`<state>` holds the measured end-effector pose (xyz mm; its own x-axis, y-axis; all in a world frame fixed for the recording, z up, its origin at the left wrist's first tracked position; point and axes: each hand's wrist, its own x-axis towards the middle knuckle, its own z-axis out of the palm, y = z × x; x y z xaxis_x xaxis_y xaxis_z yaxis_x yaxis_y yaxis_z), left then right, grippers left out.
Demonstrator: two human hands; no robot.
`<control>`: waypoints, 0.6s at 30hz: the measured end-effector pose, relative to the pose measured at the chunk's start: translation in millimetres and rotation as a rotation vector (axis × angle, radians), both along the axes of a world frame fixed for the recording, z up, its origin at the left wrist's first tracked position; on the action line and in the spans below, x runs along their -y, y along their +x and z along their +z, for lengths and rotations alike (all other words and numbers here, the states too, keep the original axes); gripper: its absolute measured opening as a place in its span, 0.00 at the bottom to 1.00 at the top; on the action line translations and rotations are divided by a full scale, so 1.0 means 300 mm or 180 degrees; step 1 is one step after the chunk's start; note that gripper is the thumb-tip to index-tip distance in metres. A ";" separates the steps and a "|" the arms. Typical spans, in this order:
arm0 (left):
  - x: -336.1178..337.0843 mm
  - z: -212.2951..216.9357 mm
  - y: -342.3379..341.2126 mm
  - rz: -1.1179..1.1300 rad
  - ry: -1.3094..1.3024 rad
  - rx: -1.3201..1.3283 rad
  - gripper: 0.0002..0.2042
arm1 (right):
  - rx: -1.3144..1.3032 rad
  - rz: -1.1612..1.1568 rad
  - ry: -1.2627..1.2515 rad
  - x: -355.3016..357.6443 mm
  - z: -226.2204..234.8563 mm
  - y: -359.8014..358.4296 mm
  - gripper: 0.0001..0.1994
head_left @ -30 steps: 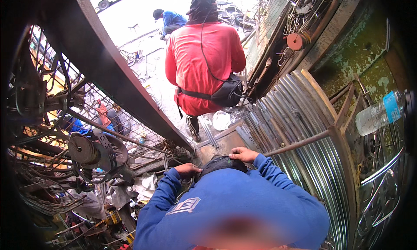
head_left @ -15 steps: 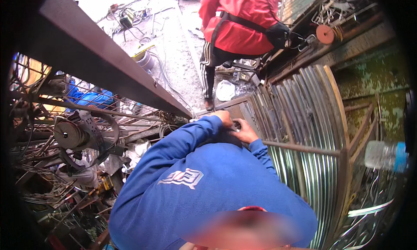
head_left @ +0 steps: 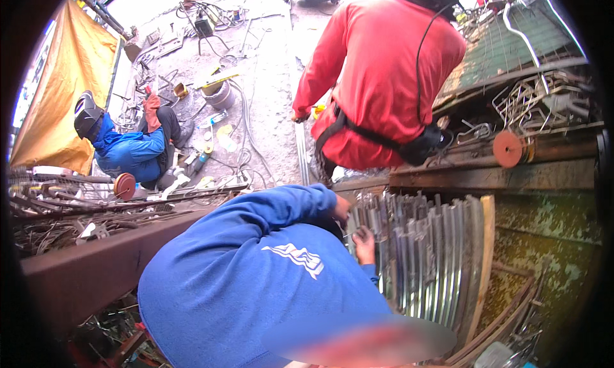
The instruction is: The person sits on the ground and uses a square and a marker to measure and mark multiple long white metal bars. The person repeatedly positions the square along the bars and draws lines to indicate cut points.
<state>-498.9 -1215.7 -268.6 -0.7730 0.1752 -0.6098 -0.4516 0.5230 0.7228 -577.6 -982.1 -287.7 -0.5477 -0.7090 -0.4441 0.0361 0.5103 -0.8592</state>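
My left hand (head_left: 343,208) shows just past the cuff of my blue sleeve, in front of my chest. Its fingers are mostly hidden. Close by on the right, my right hand (head_left: 364,245) has its fingers curled inward, and what lies in them is too small to make out. Something dark sits between my body and the hands, partly covered by the sleeve. Both hands are beside the near-left end of a rack of upright metal tubes and bars (head_left: 425,253), grey and shiny.
A person in a red shirt (head_left: 390,80) stands bent ahead of me. A crouching person in blue (head_left: 131,154) works at left by an orange tarp (head_left: 70,86). A metal bucket (head_left: 219,94), cables and long rails lie on the floor. A brown steel beam (head_left: 96,259) runs at left.
My body and view have turned and leaned toward the tube rack, and my hands are now beside the tubes. The person in red appears closer and larger, and the crouching person has come into fuller view.
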 end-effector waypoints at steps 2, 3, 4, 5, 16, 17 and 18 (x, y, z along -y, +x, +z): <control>0.168 -0.048 0.052 0.0415 0.0059 0.0297 0.26 | 0.0373 0.0008 0.0151 0.056 -0.027 -0.012 0.25; 0.242 -0.063 0.087 0.0291 -0.0078 0.0399 0.27 | 0.0490 0.0191 0.0300 0.094 -0.032 -0.020 0.23; 0.302 -0.072 0.154 0.0805 -0.0373 0.0639 0.28 | 0.1024 0.0037 0.0210 0.143 -0.034 -0.031 0.23; 0.349 -0.075 0.210 0.0816 -0.0676 0.0481 0.26 | 0.1561 -0.0113 0.0109 0.197 -0.033 -0.046 0.22; 0.617 0.006 0.280 0.3167 -0.1130 -0.0082 0.27 | -0.0310 0.1550 0.0370 0.602 0.069 0.015 0.28; 0.653 0.015 0.274 0.3227 -0.1234 -0.0072 0.30 | 0.0011 0.1589 0.0331 0.636 0.088 0.009 0.29; 0.693 0.021 0.274 0.3153 -0.1151 -0.0024 0.31 | 0.0259 0.1534 0.0298 0.669 0.101 0.019 0.29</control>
